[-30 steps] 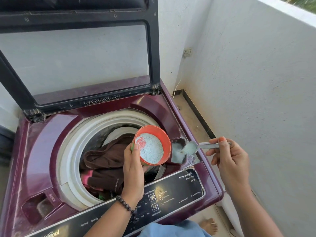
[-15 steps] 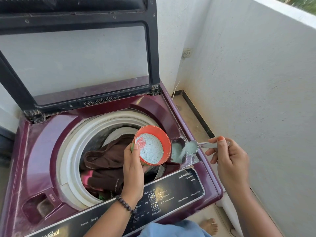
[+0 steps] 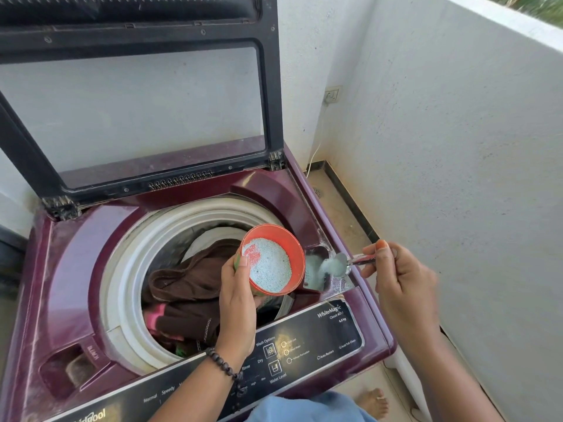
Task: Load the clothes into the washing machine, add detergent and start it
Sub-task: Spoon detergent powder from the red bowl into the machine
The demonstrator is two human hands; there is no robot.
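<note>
The right hand [image 3: 402,284] is closed on the handle of a metal spoon [image 3: 344,263], pinching it between thumb and fingers near the handle's end. The spoon bowl is tipped toward the left, and pale blue-white detergent powder [image 3: 327,266] is sliding off it into the detergent slot [image 3: 316,269] at the front right corner of the washing machine [image 3: 70,269]. The right forearm enters from the lower right, with the wrist roughly level with the slot.

The left hand [image 3: 237,303] is wrapped around the side of an orange tub [image 3: 292,242], thumb on the near rim, holding it tilted toward the camera above the drum opening, just left of the slot. The tub is about half full of the same powder. The left forearm rises from the bottom edge across the control panel [image 3: 304,342].

Handling, as judged: the powder is loose, light and free-flowing, so it spills with any jolt; the spoon should stay level until it is over the slot. The tub looks like light, rigid plastic; grasp it around the wall, not by the rim alone. Some grains already lie on the machine top beside the slot.

The clothes [image 3: 189,278], dark brown with some pink, lie soft and heaped in the drum. The lid [image 3: 134,102] stands open behind.
</note>
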